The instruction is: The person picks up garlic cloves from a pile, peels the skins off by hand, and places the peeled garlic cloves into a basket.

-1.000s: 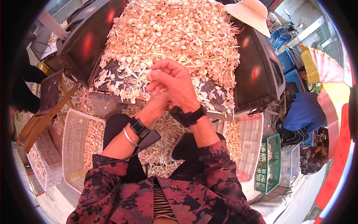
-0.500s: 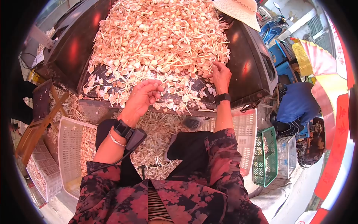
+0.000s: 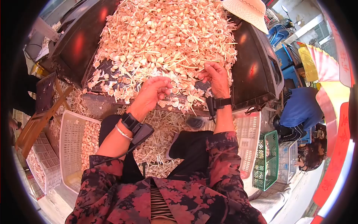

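Observation:
A broad heap of garlic cloves (image 3: 160,41), mixed with dry stalks and papery skins, covers the dark tray-like table (image 3: 112,71) before me. My left hand (image 3: 153,90) hovers over the near edge of the heap, its fingers curled in toward the thumb. Close to the heap's right front side is my right hand (image 3: 216,78), with thumb and fingertips drawn together. Whatever either hand holds is too small or hidden to make out. Loose skins (image 3: 188,98) are scattered along the table's front edge beneath both hands.
A whitish crate (image 3: 70,149) holding garlic cloves stands left of my legs, another pale crate (image 3: 248,143) to the right, beside a green crate (image 3: 266,160). Stalks (image 3: 160,132) litter the floor. A straw hat (image 3: 248,11) rests at the back right. A person in blue (image 3: 301,108) bends at right.
My right hand has moved left and its fingers have drawn closer together. My left hand has shifted slightly right. The whole view has moved a little.

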### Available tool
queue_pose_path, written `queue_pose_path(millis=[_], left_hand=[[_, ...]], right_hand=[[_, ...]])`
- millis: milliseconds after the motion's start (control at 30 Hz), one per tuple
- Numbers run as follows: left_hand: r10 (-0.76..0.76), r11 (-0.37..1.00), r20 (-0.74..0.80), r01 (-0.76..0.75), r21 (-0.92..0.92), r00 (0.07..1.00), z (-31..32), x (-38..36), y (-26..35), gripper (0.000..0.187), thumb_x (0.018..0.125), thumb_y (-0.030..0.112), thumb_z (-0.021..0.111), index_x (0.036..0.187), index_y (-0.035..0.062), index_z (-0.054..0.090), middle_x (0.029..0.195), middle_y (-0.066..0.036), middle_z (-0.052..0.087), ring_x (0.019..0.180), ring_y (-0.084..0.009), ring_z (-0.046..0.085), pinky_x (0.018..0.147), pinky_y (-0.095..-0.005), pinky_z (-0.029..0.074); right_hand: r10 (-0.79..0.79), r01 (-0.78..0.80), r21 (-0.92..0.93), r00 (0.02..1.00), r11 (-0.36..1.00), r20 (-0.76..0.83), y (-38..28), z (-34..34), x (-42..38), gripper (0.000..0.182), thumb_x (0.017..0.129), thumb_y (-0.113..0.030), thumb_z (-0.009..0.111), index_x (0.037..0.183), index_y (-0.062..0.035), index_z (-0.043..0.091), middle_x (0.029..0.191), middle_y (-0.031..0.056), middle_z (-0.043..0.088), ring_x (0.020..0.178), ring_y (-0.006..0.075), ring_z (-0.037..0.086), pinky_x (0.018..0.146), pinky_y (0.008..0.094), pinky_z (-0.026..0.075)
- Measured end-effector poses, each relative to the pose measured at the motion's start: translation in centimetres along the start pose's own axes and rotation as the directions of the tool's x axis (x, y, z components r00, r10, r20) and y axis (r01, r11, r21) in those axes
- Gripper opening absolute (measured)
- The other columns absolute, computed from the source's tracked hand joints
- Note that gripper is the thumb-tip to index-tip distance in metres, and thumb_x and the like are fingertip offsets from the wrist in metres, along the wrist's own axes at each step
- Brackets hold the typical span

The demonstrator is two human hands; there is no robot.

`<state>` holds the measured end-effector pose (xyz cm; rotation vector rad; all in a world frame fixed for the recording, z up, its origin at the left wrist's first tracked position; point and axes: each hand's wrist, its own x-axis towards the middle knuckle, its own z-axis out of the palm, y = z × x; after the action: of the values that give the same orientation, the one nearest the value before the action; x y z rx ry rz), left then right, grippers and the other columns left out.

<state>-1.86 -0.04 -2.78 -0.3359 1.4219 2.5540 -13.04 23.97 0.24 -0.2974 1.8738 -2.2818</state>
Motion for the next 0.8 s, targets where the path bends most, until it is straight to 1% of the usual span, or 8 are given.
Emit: queue_pose_path(millis=[133, 267, 367, 500, 533, 633, 733, 800], left_hand=[[-0.022, 0.999, -0.062, 0.02, -0.043, 0.998, -0.4, 0.5, 0.0, 0.019, 0.094, 0.015, 0.06, 0.109, 0.0041, 0.063, 0.094, -0.005, 0.067, 0.074, -0.0097, 0.063, 0.057, -0.0196, 0.044], [0.019, 0.999, -0.092, -0.023, -0.04, 0.996, -0.9, 0.7, 0.4, 0.019, 0.093, 0.019, 0.061, 0.106, 0.006, 0.063, 0.095, -0.006, 0.067, 0.08, -0.0129, 0.065, 0.063, -0.0224, 0.048], [0.025, 0.999, -0.09, -0.028, -0.036, 0.996, -1.4, 0.7, 0.7, 0.021, 0.093, 0.02, 0.062, 0.108, 0.0059, 0.064, 0.097, -0.005, 0.067, 0.085, -0.0131, 0.065, 0.066, -0.0232, 0.048], [0.024, 0.998, -0.071, -0.028, -0.052, 0.997, -1.4, 0.4, 1.0, 0.022, 0.094, 0.019, 0.062, 0.111, 0.0045, 0.064, 0.097, -0.005, 0.067, 0.086, -0.0125, 0.064, 0.067, -0.0229, 0.048], [0.029, 0.998, -0.061, -0.032, -0.052, 0.998, -1.4, 0.4, 1.1, 0.022, 0.094, 0.019, 0.062, 0.11, 0.0043, 0.064, 0.097, -0.005, 0.067, 0.085, -0.0124, 0.064, 0.067, -0.023, 0.048], [0.022, 1.0, -0.042, -0.023, -0.017, 0.999, -1.3, 0.7, 1.0, 0.022, 0.093, 0.018, 0.063, 0.11, 0.0033, 0.064, 0.095, -0.005, 0.068, 0.082, -0.0119, 0.064, 0.066, -0.0223, 0.047], [0.02, 1.0, -0.042, -0.021, -0.019, 0.999, -1.3, 0.4, 1.2, 0.022, 0.093, 0.018, 0.063, 0.109, 0.0026, 0.064, 0.094, -0.005, 0.068, 0.08, -0.0112, 0.064, 0.065, -0.0216, 0.047], [0.027, 0.999, -0.034, -0.028, -0.028, 0.999, -1.5, 0.5, 1.1, 0.022, 0.093, 0.016, 0.063, 0.11, 0.0026, 0.064, 0.095, -0.005, 0.068, 0.08, -0.0109, 0.063, 0.064, -0.0211, 0.047]], right_hand=[[0.016, -0.017, -0.056, 1.0, 0.998, -0.014, -1.8, 1.6, -2.4, 0.014, 0.089, -0.014, 0.065, 0.091, 0.0003, 0.063, 0.074, 0.0067, 0.066, 0.06, 0.0132, 0.067, 0.049, 0.0218, 0.048], [0.253, -0.11, -0.355, 0.887, 0.928, 0.386, -3.0, 6.2, -7.2, 0.013, 0.087, -0.014, 0.068, 0.091, -0.0009, 0.067, 0.075, 0.0055, 0.067, 0.06, 0.0089, 0.064, 0.051, 0.0219, 0.047], [0.187, 0.366, -0.439, 0.554, 0.82, 0.811, -2.6, 7.1, -8.1, 0.025, 0.087, -0.02, 0.071, 0.105, -0.0033, 0.068, 0.08, 0.0048, 0.068, 0.063, 0.0101, 0.065, 0.056, 0.0232, 0.048], [0.262, -0.12, -0.408, 0.913, 0.905, 0.314, -1.7, 4.4, -3.6, 0.022, 0.09, -0.017, 0.066, 0.098, 0.0026, 0.068, 0.077, 0.0042, 0.067, 0.064, 0.0087, 0.067, 0.05, 0.0219, 0.046], [0.107, -0.002, -0.515, 0.979, 0.857, 0.175, -0.8, 3.8, -1.9, 0.018, 0.088, -0.016, 0.065, 0.096, 0.0001, 0.069, 0.075, 0.0073, 0.068, 0.066, 0.0162, 0.069, 0.055, 0.0294, 0.05], [-0.145, 0.352, -0.844, 0.936, 0.405, 0.32, 2.6, 4.1, 1.1, 0.015, 0.084, -0.012, 0.063, 0.094, -0.0025, 0.069, 0.078, 0.0132, 0.069, 0.073, 0.0279, 0.068, 0.064, 0.0384, 0.052], [-0.092, 0.424, -0.887, 0.906, 0.185, 0.414, 4.0, 5.1, 1.6, 0.021, 0.077, -0.011, 0.069, 0.096, -0.0016, 0.066, 0.074, 0.0162, 0.065, 0.062, 0.025, 0.065, 0.066, 0.0373, 0.051], [-0.069, 0.371, -0.889, 0.928, 0.269, 0.367, 3.8, 5.1, 1.7, 0.018, 0.077, -0.01, 0.068, 0.092, 0.0, 0.065, 0.072, 0.015, 0.065, 0.058, 0.0232, 0.064, 0.061, 0.0361, 0.051]])
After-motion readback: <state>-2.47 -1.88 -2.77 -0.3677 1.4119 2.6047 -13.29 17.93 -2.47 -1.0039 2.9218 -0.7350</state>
